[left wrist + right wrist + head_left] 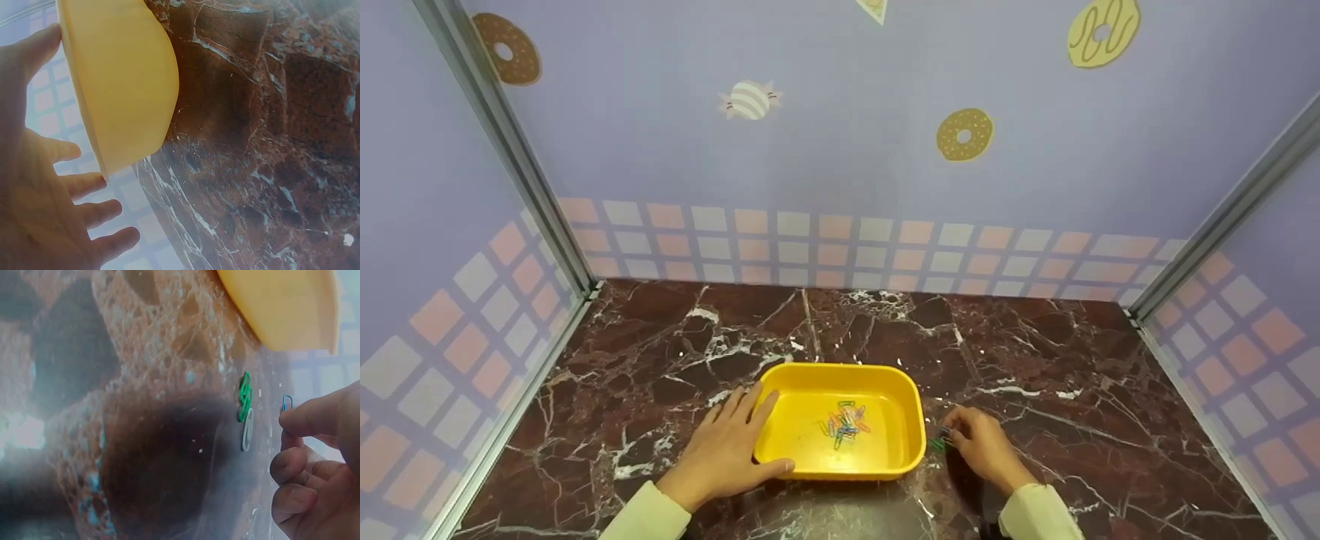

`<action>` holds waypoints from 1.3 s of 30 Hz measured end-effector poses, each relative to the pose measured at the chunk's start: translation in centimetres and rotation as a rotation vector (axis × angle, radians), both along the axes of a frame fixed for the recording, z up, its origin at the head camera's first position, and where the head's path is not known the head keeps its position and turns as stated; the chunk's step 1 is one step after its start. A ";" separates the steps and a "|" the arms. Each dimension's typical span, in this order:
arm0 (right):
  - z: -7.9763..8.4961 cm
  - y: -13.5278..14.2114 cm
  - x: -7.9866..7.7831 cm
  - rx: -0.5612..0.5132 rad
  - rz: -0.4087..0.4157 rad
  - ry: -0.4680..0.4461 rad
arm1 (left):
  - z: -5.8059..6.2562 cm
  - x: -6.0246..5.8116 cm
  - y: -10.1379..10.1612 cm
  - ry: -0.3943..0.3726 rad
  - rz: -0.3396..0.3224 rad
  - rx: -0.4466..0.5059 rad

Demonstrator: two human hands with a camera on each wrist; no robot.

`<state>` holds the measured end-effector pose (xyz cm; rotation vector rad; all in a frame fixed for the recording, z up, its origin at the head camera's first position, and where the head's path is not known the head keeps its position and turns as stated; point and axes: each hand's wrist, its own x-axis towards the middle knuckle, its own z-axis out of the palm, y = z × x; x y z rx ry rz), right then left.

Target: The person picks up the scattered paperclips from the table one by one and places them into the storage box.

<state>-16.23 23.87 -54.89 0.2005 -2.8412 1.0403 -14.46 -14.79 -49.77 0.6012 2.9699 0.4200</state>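
A yellow plastic tray [791, 450] sits on the dark marble surface with a loose pile of coloured paper clips [846, 426] inside. My left hand [724, 454] lies at its left end, fingers spread and fairly straight; in the left wrist view, the thumb touches the tray's rim. Right of the tray, my right hand [984, 448] pinches a blue paper clip [287, 401] between thumb and forefinger, just above the surface. Beside that hand, green paper clips [244, 396] lie close together with a whitish paper clip [247, 430].
Marble tabletop [1095, 420] surrounds the tray and carries small white specks. A lilac back panel [840, 172] with printed sweets and checks stands behind, and side panels with metal posts [521, 150] bound the left and right.
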 end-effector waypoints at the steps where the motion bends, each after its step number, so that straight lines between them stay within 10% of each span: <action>1: 0.1 -0.1 0.0 -0.001 0.000 0.001 | 0.0 0.0 0.0 0.004 0.001 -0.002; 39: 4.1 -2.5 1.0 -0.076 0.030 0.042 | -0.1 0.1 0.1 0.001 -0.027 0.008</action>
